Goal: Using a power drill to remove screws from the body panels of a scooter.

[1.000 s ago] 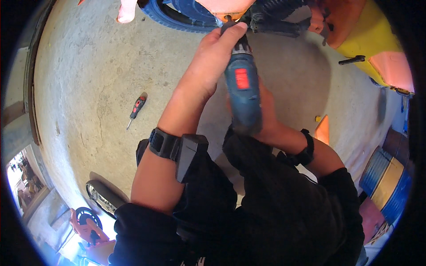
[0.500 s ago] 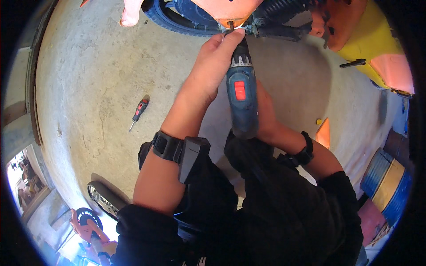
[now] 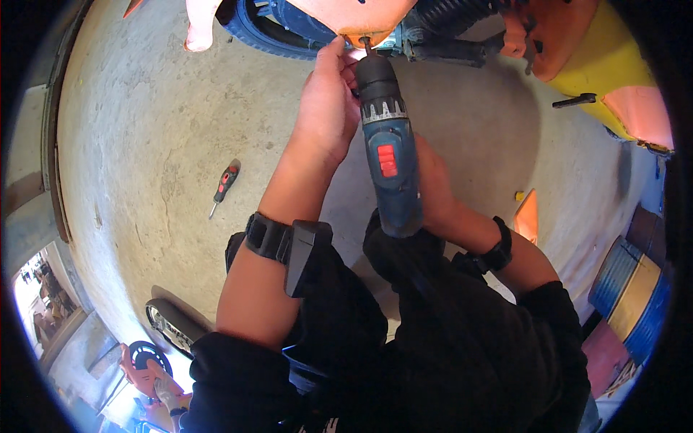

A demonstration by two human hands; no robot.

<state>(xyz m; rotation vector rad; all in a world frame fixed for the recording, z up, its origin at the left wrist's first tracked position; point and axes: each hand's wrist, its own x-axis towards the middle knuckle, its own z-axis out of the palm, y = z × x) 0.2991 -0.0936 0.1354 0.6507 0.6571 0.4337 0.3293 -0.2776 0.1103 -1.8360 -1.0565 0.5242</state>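
Note:
My right hand [image 3: 429,180] is closed round the grip, largely hidden behind the body of a blue-and-black cordless drill [image 3: 390,169] with a red switch. The drill's bit points into a hole in the lower tip of an orange panel [image 3: 364,18] at the top. Left of the chuck, my left hand [image 3: 328,94] has its fingers bent up against the panel's lower edge; what they hold, if anything, is hidden. A black tire [image 3: 267,40] and black bellows [image 3: 444,18] lie behind the panel.
A red-and-black screwdriver [image 3: 225,184] lies on the concrete floor [image 3: 144,180]. At right are yellow-and-pink bodywork [image 3: 606,68], an orange piece [image 3: 527,216] and a blue barrel [image 3: 624,299]. A long black part [image 3: 173,325] is at lower left, near a black wheel [image 3: 148,357] and what looks like another person's arm [image 3: 170,393].
My left hand has slid left off the top of the drill, so the chuck now shows fully, and its fingers have risen to the panel's edge. The drill has shifted slightly toward me.

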